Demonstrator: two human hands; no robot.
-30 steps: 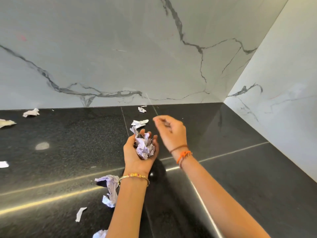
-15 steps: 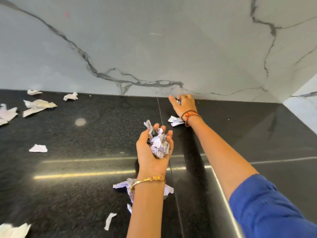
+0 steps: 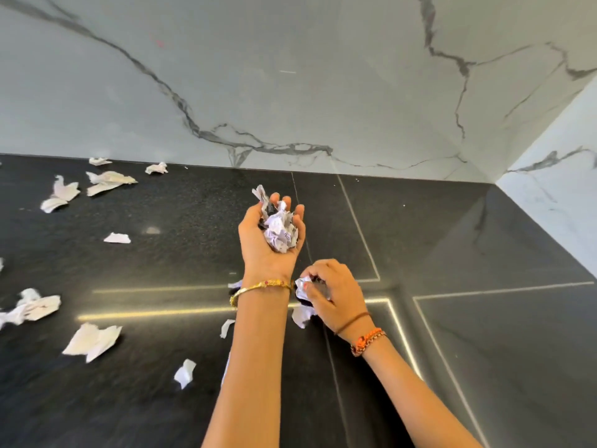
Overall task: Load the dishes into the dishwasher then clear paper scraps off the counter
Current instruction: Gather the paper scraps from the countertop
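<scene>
Two hands work over the table (image 3: 484,318): my left hand (image 3: 268,240) cups a wad (image 3: 279,231), fingers curled. My right hand (image 3: 332,295) pinches a scrap (image 3: 302,315).

There is a single view, taken from the person's head and facing forward and steeply down onto the black counter (image 3: 484,318). It sits close: both forearms enter from 6 o'clock and reach toward the middle of the frame. The wide lens bends straight lines, so the marbled wall (image 3: 290,76) tilts back across 12 o'clock and the corner with the side wall (image 3: 555,176) falls at 3 o'clock. No second view overlaps it.
</scene>
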